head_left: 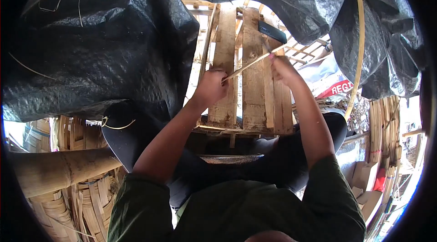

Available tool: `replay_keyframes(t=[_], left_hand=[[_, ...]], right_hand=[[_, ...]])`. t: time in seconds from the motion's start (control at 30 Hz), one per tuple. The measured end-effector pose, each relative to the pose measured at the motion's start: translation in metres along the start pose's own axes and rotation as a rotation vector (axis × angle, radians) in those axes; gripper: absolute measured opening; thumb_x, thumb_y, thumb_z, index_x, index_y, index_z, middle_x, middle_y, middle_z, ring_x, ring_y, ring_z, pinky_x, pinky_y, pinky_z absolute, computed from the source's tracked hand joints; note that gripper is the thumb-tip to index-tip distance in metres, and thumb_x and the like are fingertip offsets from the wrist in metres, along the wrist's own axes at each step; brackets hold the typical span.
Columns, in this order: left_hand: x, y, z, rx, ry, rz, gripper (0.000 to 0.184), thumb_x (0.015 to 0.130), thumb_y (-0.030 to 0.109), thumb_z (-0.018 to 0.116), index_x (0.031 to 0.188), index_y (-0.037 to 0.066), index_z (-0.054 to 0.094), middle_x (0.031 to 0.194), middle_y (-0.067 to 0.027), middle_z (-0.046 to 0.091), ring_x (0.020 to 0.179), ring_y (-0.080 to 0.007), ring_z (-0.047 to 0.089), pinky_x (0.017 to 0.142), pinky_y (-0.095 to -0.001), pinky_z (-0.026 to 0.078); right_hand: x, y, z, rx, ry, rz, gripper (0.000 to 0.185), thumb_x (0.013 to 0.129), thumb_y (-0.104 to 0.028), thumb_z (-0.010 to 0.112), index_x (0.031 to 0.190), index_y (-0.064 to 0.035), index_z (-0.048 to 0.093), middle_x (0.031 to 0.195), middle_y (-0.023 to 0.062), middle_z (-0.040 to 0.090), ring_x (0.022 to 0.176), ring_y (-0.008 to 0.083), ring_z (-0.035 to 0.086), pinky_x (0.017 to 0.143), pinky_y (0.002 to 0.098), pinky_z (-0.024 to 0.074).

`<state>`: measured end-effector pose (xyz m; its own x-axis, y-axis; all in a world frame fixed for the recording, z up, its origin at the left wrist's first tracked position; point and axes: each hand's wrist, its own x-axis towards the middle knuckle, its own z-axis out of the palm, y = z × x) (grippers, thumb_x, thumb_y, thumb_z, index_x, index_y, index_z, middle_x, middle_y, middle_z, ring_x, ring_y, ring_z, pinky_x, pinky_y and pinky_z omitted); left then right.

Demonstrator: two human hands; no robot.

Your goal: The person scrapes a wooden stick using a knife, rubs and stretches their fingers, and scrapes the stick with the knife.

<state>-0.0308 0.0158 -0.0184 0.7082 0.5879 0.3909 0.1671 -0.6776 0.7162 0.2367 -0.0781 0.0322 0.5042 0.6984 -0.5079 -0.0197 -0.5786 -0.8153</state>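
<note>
My left hand (213, 86) is closed around the lower end of a thin bamboo strip (250, 64). The strip slants up to the right above a slatted wooden bench (253, 101). My right hand (283, 70) is closed on what looks like a small knife (266, 45), its handle mostly hidden by the fingers and a bit of pink showing at the grip. The narrow blade crosses the strip near its upper right end; whether it cuts in cannot be made out. Just beyond the blade, a dark phone (272, 31) lies on the planks.
Black plastic sheeting (104, 50) hangs at the left and along the top. A thick bamboo pole (63, 171) and bundled bamboo strips (91, 201) are at lower left. More bamboo strips (381, 128) stand at right, near a printed sack (330, 82). My knees flank the bench.
</note>
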Motion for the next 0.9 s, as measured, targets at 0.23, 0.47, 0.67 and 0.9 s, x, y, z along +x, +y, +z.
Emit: replay_keyframes(t=[0.23, 0.47, 0.67, 0.9], left_hand=[[0.003, -0.002, -0.006, -0.022, -0.081, 0.066, 0.006, 0.080, 0.001, 0.063, 0.082, -0.004, 0.064, 0.079, -0.0221, 0.062, 0.076, -0.0402, 0.063, 0.068, -0.0432, 0.050], [0.001, 0.008, -0.008, -0.022, -0.098, 0.007, 0.010, 0.084, 0.002, 0.062, 0.089, -0.005, 0.066, 0.083, -0.0233, 0.064, 0.080, -0.0409, 0.064, 0.069, -0.0433, 0.050], [0.002, 0.012, -0.010, 0.034, -0.124, -0.007, 0.012, 0.083, 0.003, 0.064, 0.092, -0.004, 0.067, 0.086, -0.0230, 0.065, 0.083, -0.0410, 0.064, 0.072, -0.0423, 0.051], [0.001, 0.005, -0.002, 0.030, -0.054, 0.062, 0.015, 0.080, 0.001, 0.065, 0.094, -0.002, 0.068, 0.089, -0.0230, 0.065, 0.087, -0.0418, 0.064, 0.072, -0.0399, 0.051]], right_hand=[[-0.023, -0.011, 0.030, -0.321, -0.159, 0.068, 0.033, 0.102, -0.036, 0.046, 0.080, -0.0111, 0.051, 0.061, -0.0038, 0.043, 0.042, 0.0081, 0.032, 0.037, 0.0273, 0.0235], [-0.032, 0.005, 0.047, -0.039, -0.321, 0.211, 0.029, 0.097, -0.033, 0.055, 0.077, -0.0131, 0.046, 0.060, -0.0058, 0.037, 0.045, 0.0061, 0.030, 0.039, 0.0268, 0.0208], [-0.057, -0.024, 0.037, 0.199, 0.398, -0.319, 0.029, 0.096, -0.035, 0.058, 0.079, -0.0118, 0.051, 0.063, -0.0028, 0.040, 0.054, 0.0057, 0.037, 0.042, 0.0245, 0.0262], [-0.044, -0.010, 0.023, 0.217, 0.217, -0.141, 0.027, 0.100, -0.032, 0.050, 0.089, -0.0083, 0.053, 0.063, -0.0052, 0.040, 0.051, 0.0066, 0.034, 0.041, 0.0286, 0.0280]])
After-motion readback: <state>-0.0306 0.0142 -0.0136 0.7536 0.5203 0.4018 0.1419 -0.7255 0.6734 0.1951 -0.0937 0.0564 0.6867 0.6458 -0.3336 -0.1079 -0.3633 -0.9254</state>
